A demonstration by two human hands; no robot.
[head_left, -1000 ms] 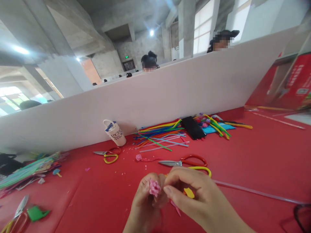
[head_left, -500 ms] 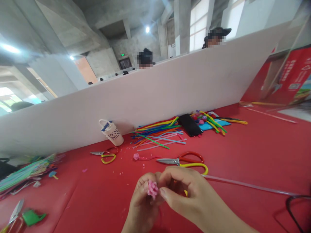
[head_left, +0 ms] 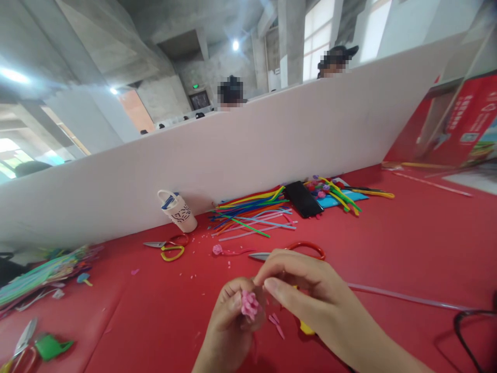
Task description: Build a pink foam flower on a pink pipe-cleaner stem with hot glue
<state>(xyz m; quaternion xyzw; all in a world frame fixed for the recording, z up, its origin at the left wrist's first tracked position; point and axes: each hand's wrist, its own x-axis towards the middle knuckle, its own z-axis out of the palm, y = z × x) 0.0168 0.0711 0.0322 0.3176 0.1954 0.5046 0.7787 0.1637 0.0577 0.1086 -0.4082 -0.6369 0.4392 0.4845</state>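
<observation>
My left hand [head_left: 229, 326] is closed around the base of a small pink pipe-cleaner flower [head_left: 249, 304], held upright near the bottom middle. My right hand [head_left: 310, 300] has its thumb and forefinger pinched together at the flower's right side, touching it. A yellow scrap [head_left: 306, 328] and pink bits [head_left: 276, 321] lie on the red table [head_left: 407, 248] just under my right hand. Red-and-yellow scissors [head_left: 298, 249] lie just beyond my fingers, partly hidden by them.
Coloured pipe cleaners [head_left: 252, 212], a black phone [head_left: 304, 199] and a white cup [head_left: 178, 211] sit along the white divider [head_left: 248, 155]. Smaller scissors [head_left: 169, 247] and a second pink flower [head_left: 218, 249] lie mid-table. More pipe cleaners [head_left: 34, 274] are at left. People sit behind the divider.
My right hand has lifted slightly and now covers more of the scissors; the pink bits under it show. The flower stays in my left hand.
</observation>
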